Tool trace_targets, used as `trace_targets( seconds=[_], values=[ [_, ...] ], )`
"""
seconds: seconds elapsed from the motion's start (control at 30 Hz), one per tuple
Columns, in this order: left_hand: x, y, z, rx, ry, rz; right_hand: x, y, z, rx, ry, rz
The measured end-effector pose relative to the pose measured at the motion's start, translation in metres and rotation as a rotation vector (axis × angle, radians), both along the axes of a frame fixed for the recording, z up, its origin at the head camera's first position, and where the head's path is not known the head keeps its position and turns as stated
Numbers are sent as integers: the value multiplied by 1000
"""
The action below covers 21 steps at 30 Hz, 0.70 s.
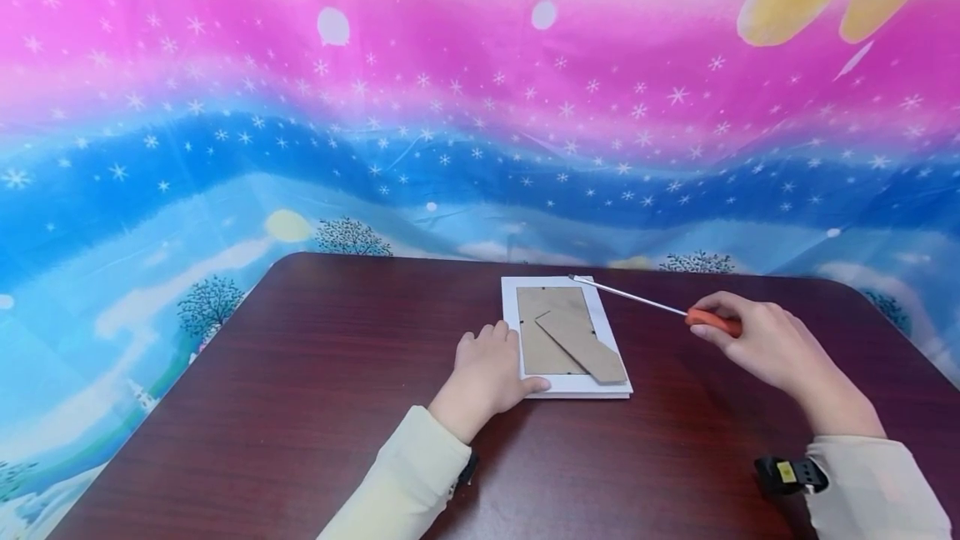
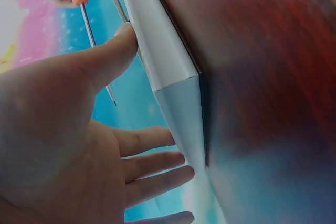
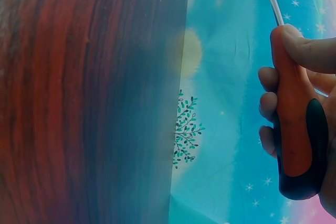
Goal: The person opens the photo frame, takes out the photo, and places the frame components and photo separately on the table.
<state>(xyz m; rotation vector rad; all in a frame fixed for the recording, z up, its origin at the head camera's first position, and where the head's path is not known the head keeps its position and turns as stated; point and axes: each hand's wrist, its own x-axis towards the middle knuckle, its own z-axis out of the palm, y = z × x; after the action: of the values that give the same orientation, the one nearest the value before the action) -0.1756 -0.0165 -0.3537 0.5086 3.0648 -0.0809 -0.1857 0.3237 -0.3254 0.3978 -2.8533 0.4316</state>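
A white picture frame (image 1: 577, 385) lies face down on the table, its brown backing board (image 1: 555, 302) and slanted easel stand (image 1: 588, 352) facing up. Small dark tabs show along the board's edges. My left hand (image 1: 487, 369) rests at the frame's near left corner, thumb (image 2: 123, 38) on the near border and fairly straight, spread fingers along the left side. My right hand (image 1: 780, 348) grips a screwdriver (image 3: 294, 129) by its orange and black handle, to the right of the frame. The metal shaft points left, and its tip overlaps the frame's far border in the head view.
The dark reddish wooden table (image 1: 300, 373) has rounded far corners. Behind it hangs a pink and blue cloth (image 1: 450, 107) printed with snowflakes and trees. A black strap device (image 1: 791, 473) sits at the right wrist.
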Motion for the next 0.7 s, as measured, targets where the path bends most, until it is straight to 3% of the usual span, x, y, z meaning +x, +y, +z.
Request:
trace_targets(
  seconds=[0.27,0.7],
  values=[
    [-2,-1,-1,12,8,-4,0,-1,0,3,3,5],
    [-15,-21,1,172,-114,-58,0,-14,-4,9,-36,29]
  ],
)
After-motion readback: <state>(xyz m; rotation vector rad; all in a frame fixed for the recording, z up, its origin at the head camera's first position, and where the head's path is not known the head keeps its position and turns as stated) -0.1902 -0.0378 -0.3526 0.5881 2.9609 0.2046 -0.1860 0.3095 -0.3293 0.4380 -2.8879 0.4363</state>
